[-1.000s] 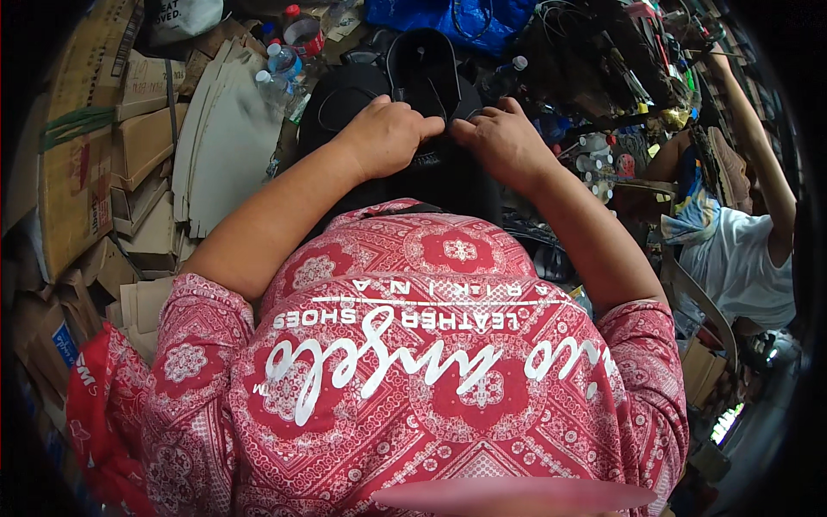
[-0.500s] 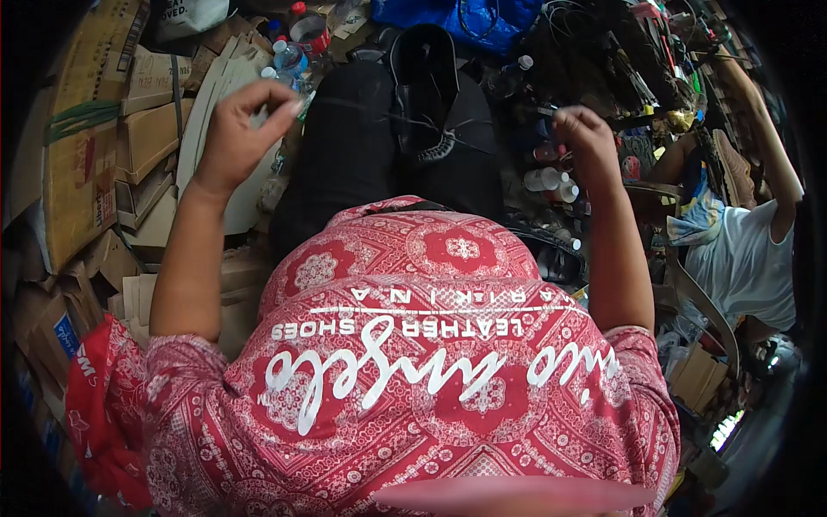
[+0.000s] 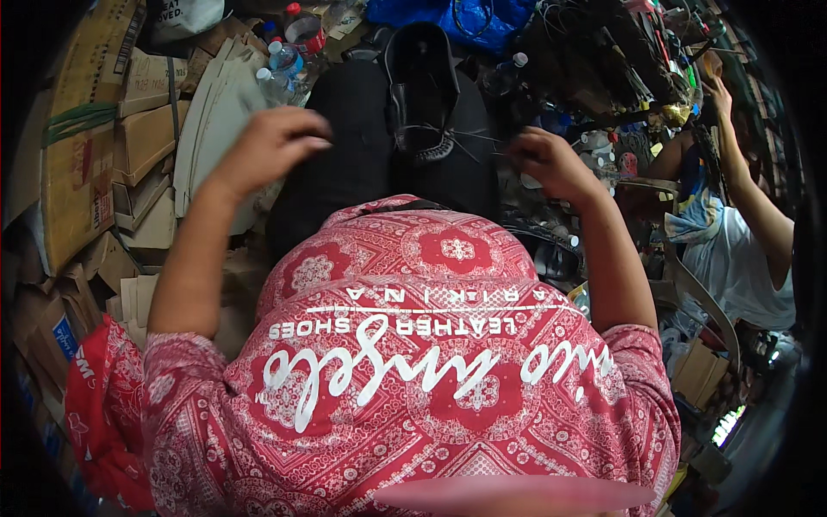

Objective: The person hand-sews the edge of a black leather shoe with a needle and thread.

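A black shoe (image 3: 420,65) lies between my thighs, its stitched end towards me. Pale stitches (image 3: 433,153) run around that end, and loose thread (image 3: 474,135) trails from it towards my right hand. My right hand (image 3: 551,164) is closed, fingers curled at the thread, to the right of the shoe. Over my left thigh, my left hand (image 3: 280,148) has its fingers bent and drawn against the thumb. It is slightly blurred, and what it pinches is too fine to make out.
Cardboard boxes (image 3: 82,146) and pale sheets (image 3: 211,112) are stacked at left. Plastic bottles (image 3: 284,59) stand beyond my left hand. A blue bag (image 3: 508,19) lies at the far side. Cluttered tools and scraps fill the right, where another person in a white shirt (image 3: 745,258) reaches up.
Both hands have come inward and nearer to me: the left moved right, the right moved left. The thread on the left side no longer shows plainly. The other person's arm has shifted left.
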Demonstrator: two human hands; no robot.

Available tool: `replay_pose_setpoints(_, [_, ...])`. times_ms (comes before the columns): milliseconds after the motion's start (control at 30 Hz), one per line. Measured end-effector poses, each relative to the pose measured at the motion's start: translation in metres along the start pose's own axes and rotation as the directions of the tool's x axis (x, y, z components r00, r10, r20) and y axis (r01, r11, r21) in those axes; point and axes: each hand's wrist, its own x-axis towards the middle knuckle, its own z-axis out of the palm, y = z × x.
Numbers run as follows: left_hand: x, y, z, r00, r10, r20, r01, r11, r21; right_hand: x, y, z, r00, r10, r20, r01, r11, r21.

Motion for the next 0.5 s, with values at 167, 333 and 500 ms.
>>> replay_pose_setpoints(167, [-0.078, -0.118, -0.100, 0.870, -0.246, -0.426, 0.409, 0.843, 0.348, -0.081, 0.122, -0.053, 0.918, 0.255, -0.302, -0.368, 0.831, -0.418])
replay_pose_setpoints(333, [-0.052, -0.108, -0.076, 0.882, -0.227, -0.413, 0.439, 0.713, 0.546, -0.100, 0.160, -0.045, 0.885, 0.378, -0.274, -0.460, 0.608, -0.647])
replay_pose_setpoints(500, [0.050, 0.003, 0.025, 0.981, 0.169, -0.093, -0.162, 0.983, 0.085, -0.002, 0.023, 0.004, 0.967, 0.076, -0.241, -0.053, 0.994, 0.100])
